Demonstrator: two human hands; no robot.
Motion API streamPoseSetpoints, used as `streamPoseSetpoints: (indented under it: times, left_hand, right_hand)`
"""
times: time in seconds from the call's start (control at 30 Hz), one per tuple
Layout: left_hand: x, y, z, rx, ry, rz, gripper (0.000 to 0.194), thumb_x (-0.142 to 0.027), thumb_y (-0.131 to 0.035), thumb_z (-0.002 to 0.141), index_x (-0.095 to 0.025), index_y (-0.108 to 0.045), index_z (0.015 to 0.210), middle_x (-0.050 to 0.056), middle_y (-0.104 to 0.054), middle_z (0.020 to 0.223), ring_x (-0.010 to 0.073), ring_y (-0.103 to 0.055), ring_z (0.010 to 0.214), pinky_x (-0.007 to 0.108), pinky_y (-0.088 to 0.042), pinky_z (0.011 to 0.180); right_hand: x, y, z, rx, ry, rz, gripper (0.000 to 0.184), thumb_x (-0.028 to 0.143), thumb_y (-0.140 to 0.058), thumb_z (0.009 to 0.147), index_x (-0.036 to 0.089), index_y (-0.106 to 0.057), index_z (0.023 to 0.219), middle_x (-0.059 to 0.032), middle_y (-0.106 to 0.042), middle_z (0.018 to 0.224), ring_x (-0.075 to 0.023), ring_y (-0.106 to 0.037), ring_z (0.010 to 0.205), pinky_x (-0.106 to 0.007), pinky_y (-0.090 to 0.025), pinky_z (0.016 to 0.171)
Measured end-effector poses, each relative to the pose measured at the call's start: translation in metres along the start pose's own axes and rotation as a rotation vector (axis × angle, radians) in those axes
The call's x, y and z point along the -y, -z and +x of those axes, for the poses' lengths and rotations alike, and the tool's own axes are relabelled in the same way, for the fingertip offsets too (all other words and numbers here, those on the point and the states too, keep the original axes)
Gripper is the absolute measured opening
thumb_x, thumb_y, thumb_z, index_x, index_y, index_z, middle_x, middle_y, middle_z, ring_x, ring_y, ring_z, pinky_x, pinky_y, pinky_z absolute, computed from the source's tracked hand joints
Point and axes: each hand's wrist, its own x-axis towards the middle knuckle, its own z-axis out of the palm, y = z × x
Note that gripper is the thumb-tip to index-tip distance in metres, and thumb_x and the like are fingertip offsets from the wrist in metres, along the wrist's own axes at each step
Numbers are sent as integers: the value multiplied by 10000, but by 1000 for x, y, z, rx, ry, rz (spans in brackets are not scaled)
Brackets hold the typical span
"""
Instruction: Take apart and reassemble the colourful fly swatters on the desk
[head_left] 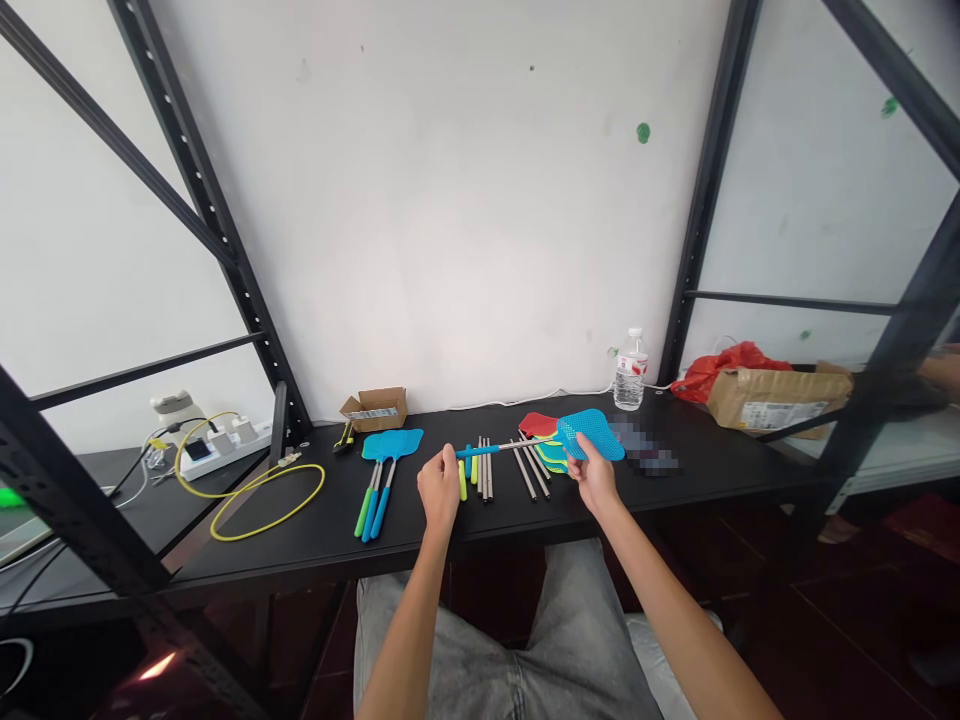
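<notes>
A blue fly swatter (600,432) is held level above the black table, its metal rod running between my hands. My left hand (439,487) is closed around its blue handle. With thumb and fingers, my right hand (594,475) pinches the swatter near the base of its blue mesh head. Below it lie loose metal rods (487,470), yellow-green handles (463,480) and a stack of swatter heads, of which a red one (534,424) shows at the back. To the left rest several whole fly swatters (381,490) with blue heads and green or blue handles.
A small open cardboard box (375,408) stands at the back left, near a yellow cable loop (270,530). A water bottle (631,372) stands at the back right. Further right are a larger cardboard box (780,398) and a red bag (739,365). Black shelf posts (709,190) flank the table.
</notes>
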Motion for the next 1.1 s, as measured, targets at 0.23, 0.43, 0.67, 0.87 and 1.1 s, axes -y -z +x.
streamPoseSetpoints:
  times: [0.23, 0.43, 0.67, 0.87, 1.1]
  left_hand:
    - [-3, 0, 0, -20, -5, -86, 465, -438, -364, 967, -205, -267, 576, -35, -291, 524, 111, -304, 515, 266, -196, 512]
    - [-1, -2, 1, 16, -31, -181, 442, -458, -367, 970, -205, -317, 611, -33, -356, 564, 112, -336, 532, 253, -231, 528]
    - [4, -5, 2, 36, -76, -209, 392, -440, -362, 974, -213, -335, 655, -30, -397, 601, 121, -384, 562, 234, -279, 538]
    - [5, -5, 2, 52, -106, -189, 387, -445, -340, 985, -217, -341, 673, -36, -379, 607, 123, -386, 563, 234, -285, 547]
    - [5, -5, 2, 62, -121, -189, 376, -441, -335, 990, -218, -368, 689, -35, -382, 614, 125, -392, 562, 234, -293, 552]
  right_hand:
    - [0, -1, 0, -7, -1, -14, 387, 451, -807, 658, 191, -530, 583, 15, -523, 495, -68, -392, 394, -223, -224, 354]
    - [-1, -1, 0, -17, -5, -14, 384, 444, -815, 636, 193, -529, 585, 19, -515, 497, -70, -390, 404, -226, -212, 356]
    - [-2, 1, 1, 9, 20, -61, 377, 448, -798, 661, 187, -534, 595, 19, -505, 505, -72, -393, 421, -226, -216, 367]
    - [-5, 3, 3, 23, 23, -79, 379, 448, -789, 673, 182, -529, 603, 27, -497, 506, -62, -381, 410, -223, -210, 371]
    - [-3, 2, 1, 23, 13, -91, 371, 452, -787, 682, 182, -544, 610, 23, -495, 505, -65, -377, 414, -222, -211, 370]
